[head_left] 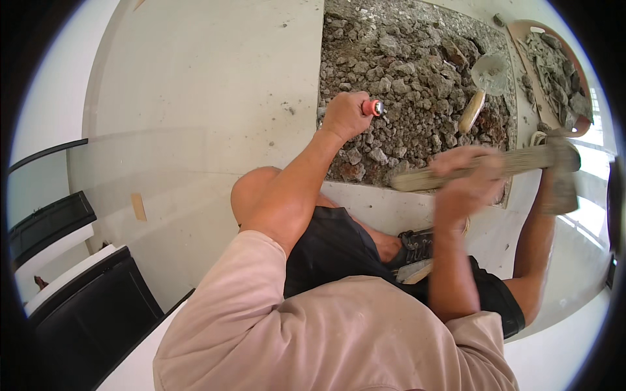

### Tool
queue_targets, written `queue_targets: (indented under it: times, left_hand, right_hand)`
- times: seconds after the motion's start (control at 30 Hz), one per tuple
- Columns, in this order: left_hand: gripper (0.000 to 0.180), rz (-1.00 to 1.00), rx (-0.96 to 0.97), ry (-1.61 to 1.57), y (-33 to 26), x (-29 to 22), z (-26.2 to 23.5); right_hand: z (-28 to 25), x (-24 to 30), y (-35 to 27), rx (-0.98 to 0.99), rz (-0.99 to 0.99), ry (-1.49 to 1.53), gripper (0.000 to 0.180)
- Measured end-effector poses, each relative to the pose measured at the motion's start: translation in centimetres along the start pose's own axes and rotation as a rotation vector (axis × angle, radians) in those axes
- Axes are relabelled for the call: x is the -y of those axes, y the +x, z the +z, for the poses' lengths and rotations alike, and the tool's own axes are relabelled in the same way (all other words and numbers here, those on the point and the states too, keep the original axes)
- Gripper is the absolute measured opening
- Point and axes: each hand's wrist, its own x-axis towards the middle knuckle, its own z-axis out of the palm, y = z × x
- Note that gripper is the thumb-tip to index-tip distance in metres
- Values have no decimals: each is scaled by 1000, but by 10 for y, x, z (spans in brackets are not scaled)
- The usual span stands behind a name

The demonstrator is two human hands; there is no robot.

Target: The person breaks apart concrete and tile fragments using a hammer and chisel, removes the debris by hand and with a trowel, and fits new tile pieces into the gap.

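My left hand (347, 117) is wrapped round a chisel with an orange-red grip and a metal striking end (373, 108). It stands over the left edge of a bed of broken grey rubble (398, 85), and the chisel's lower part is hidden. To the right, my right hand (471, 177) grips a hammer by its wooden handle (531, 158). The hammer is raised above the near right corner of the rubble, its heavy head pointing right. Motion blurs that hand and the hammer. A trowel (472, 112) with a pale handle lies on the rubble beyond it.
Pale floor tile (202, 85) borders the broken patch, with small crumbs scattered on it. A shallow pan (520, 31) heaped with rubble stands at the far right. A small tan piece (138, 206) lies on the left, near black-panelled furniture (98, 313). My shoe (417, 246) is close to the patch.
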Motion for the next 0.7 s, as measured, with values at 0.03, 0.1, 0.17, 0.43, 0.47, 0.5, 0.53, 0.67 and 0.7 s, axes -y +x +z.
queue_targets:
  times: [0.03,0.1,0.17,0.43,0.47,0.5,0.53,0.67,0.7]
  left_hand:
    - [22,15,-1,-11,5,-3,8]
    - [14,91,22,59,3,7,14]
    - [14,59,-5,19,3,10,8]
    - [17,24,5,-45,2,6,7]
    - [17,10,19,-37,3,4,8]
    - [18,2,-7,-80,1,3,11]
    - [18,-4,11,-85,-7,10,14]
    - [20,23,-6,-96,-7,27,-3]
    - [22,14,-54,-167,2,24,-10]
  right_hand:
    - [-18,-33,-20,152,132,-333,16]
    - [-37,-75,-46,365,362,-818,14]
    - [-29,-64,-29,440,411,-998,13]
    - [-17,-29,-10,268,-52,-365,28]
    - [-31,-63,-35,391,-62,-644,28]
    - [-37,-85,-56,480,34,-1268,30]
    - [-38,-80,-61,472,52,-1274,30]
    - [-26,-33,-45,267,505,-903,29]
    - [-21,-19,-33,198,483,-799,27]
